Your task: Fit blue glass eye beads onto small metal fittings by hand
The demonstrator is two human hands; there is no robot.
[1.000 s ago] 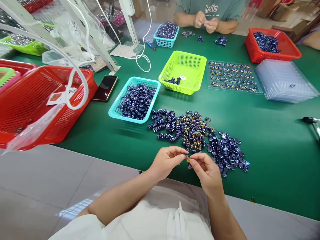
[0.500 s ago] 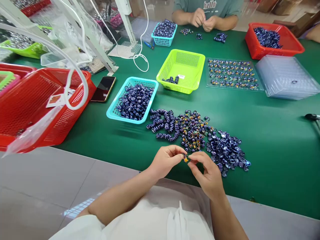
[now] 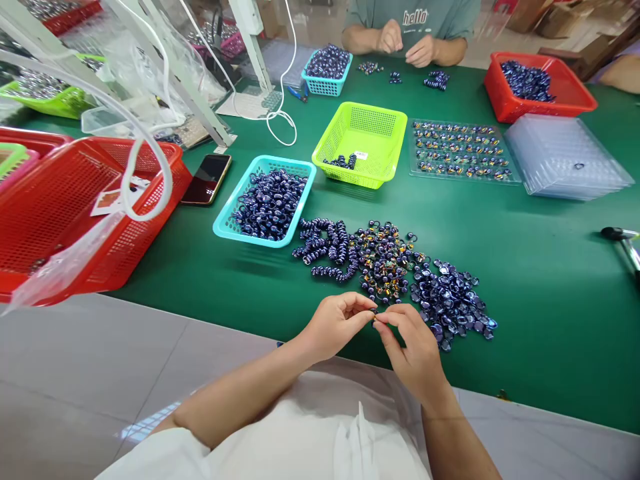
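Left hand [image 3: 336, 325] and right hand [image 3: 413, 350] meet fingertip to fingertip, both pinched narrow on one small dark part [image 3: 375, 315], over the near edge of the green table [image 3: 550, 320]. A loose pile [image 3: 395, 267] lies just beyond the fingers. Bare mat opens right of the right hand. A teal basket [image 3: 250, 240] stands beyond the left hand.

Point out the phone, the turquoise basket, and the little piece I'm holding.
phone [image 3: 207, 179]: head view, middle of its dark screen.
turquoise basket [image 3: 253, 240]: head view, on its near rim.
little piece [image 3: 375, 313]: head view, the dark bit showing at the pinch.
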